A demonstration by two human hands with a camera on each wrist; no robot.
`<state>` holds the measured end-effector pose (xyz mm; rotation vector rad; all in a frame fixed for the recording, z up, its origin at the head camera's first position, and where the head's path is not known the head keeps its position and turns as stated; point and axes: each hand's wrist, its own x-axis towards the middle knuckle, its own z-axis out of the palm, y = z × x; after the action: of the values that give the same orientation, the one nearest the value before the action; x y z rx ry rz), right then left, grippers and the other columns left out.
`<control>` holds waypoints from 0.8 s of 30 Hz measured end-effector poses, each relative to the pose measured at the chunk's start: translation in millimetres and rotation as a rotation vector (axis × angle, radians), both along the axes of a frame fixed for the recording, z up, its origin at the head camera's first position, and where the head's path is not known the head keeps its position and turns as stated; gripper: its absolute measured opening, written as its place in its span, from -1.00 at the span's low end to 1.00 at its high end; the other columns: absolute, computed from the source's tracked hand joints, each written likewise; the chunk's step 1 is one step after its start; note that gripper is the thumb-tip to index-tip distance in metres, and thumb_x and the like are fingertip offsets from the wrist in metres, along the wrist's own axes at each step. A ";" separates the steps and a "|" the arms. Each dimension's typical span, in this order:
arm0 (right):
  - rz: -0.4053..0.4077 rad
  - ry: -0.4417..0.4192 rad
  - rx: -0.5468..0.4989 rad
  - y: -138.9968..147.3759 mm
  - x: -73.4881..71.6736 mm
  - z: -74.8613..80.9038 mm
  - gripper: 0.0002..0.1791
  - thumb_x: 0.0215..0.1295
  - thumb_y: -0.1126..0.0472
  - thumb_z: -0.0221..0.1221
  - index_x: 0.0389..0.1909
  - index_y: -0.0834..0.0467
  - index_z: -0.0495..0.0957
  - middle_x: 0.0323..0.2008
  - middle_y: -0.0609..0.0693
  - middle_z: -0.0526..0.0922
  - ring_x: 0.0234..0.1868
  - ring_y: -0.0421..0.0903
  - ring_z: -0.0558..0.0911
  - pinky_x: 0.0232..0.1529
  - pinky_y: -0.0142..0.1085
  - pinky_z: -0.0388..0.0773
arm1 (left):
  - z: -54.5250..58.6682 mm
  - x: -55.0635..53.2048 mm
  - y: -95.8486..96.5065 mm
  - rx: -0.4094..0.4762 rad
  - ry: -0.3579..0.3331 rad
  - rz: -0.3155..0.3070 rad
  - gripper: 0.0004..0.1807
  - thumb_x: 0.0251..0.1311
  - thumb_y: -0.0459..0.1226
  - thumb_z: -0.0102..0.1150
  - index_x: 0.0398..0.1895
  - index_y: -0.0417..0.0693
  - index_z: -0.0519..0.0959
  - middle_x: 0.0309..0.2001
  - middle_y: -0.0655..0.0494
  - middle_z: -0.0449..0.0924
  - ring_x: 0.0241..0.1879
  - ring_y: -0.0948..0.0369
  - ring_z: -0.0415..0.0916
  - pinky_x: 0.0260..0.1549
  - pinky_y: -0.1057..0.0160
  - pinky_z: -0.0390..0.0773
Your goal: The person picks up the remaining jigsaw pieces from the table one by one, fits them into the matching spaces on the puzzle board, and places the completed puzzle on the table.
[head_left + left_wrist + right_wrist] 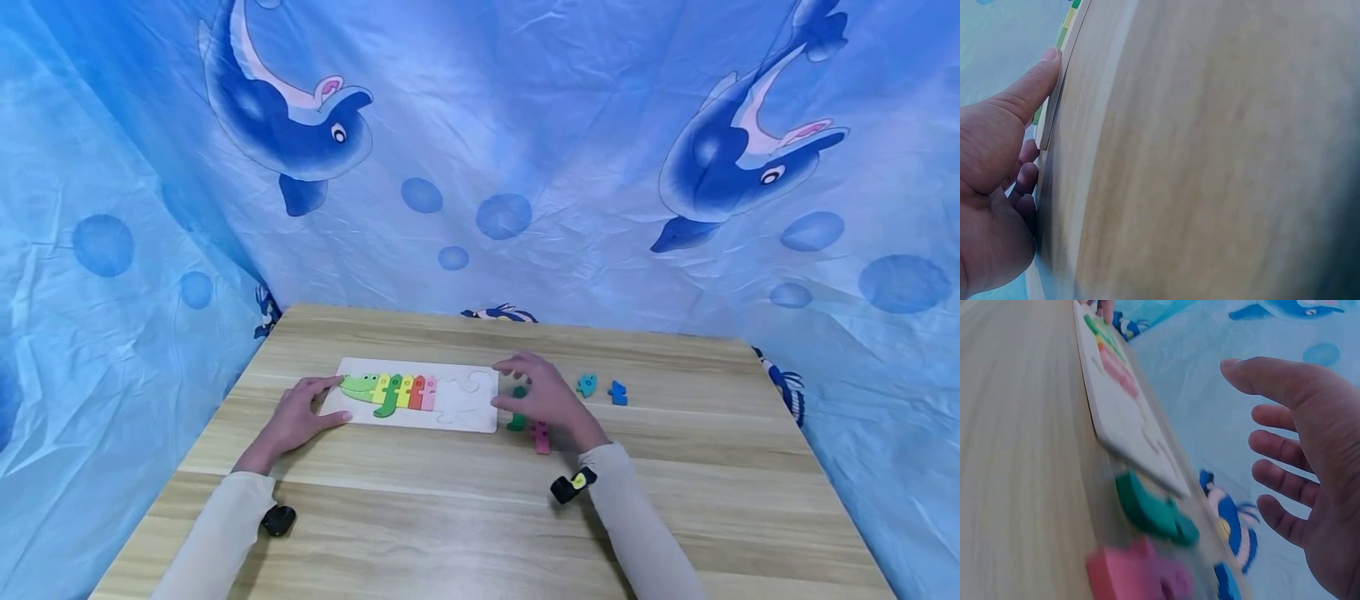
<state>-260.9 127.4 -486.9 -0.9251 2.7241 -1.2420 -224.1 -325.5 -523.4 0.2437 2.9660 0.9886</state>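
A white puzzle board (465,408) lies on the table with a partly filled crocodile picture. Its green head (360,385) and a row of yellow, green, red and pink pieces fill the left half; bare outlines show at right. Thumb and index finger of my left hand (296,417) rest at the board's left end, the thumb straight along the near edge. My right hand (551,396) hovers at the right end, fingers spread and holding nothing. Beneath it lie a green piece (1154,509) and a pink piece (1138,572), both partly hidden in the head view.
Farther right on the wooden table (450,517) lie a teal piece (587,385) and a blue piece (618,393). A blue sheet (465,150) with printed dolphins hangs behind the table and along its sides.
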 end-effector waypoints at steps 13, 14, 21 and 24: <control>-0.100 0.000 0.081 53.2 18.9 -5.4 -0.36 0.21 -0.07 0.45 0.29 0.06 0.59 0.04 0.07 0.61 0.04 0.11 0.60 -0.04 0.09 0.59 | -0.5 -1.8 0.9 0.002 -0.016 0.011 -0.13 0.20 0.04 0.44 0.48 -0.15 0.35 0.40 -0.42 0.24 0.35 -0.33 0.16 0.25 -0.33 0.15; -0.097 0.016 0.084 55.2 19.8 -6.3 -0.36 0.21 -0.06 0.45 0.28 0.07 0.60 0.01 0.09 0.62 0.03 0.11 0.60 -0.05 0.10 0.59 | -0.5 -2.0 0.7 0.003 -0.017 0.011 -0.13 0.20 0.05 0.44 0.49 -0.15 0.35 0.40 -0.41 0.24 0.34 -0.33 0.17 0.25 -0.33 0.14; -0.104 0.072 0.114 67.4 28.4 -14.1 -0.38 0.18 -0.07 0.46 0.24 0.08 0.63 -0.01 0.05 0.64 -0.02 0.03 0.60 -0.07 0.00 0.57 | -1.4 -3.8 0.5 0.005 -0.016 0.005 -0.12 0.20 0.05 0.44 0.48 -0.16 0.35 0.39 -0.43 0.24 0.36 -0.34 0.16 0.28 -0.34 0.09; -0.116 0.051 0.147 71.7 33.5 -17.4 -0.35 0.17 -0.13 0.45 0.25 0.05 0.63 0.02 -0.02 0.63 0.02 -0.02 0.58 -0.03 -0.02 0.55 | -1.2 -3.6 1.1 0.004 -0.020 0.002 -0.12 0.20 0.04 0.44 0.48 -0.17 0.35 0.39 -0.42 0.24 0.36 -0.34 0.16 0.28 -0.35 0.08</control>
<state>-227.4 199.2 -504.3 -0.8057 2.8994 -1.0293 -227.8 -324.4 -524.6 0.2293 2.9476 0.9920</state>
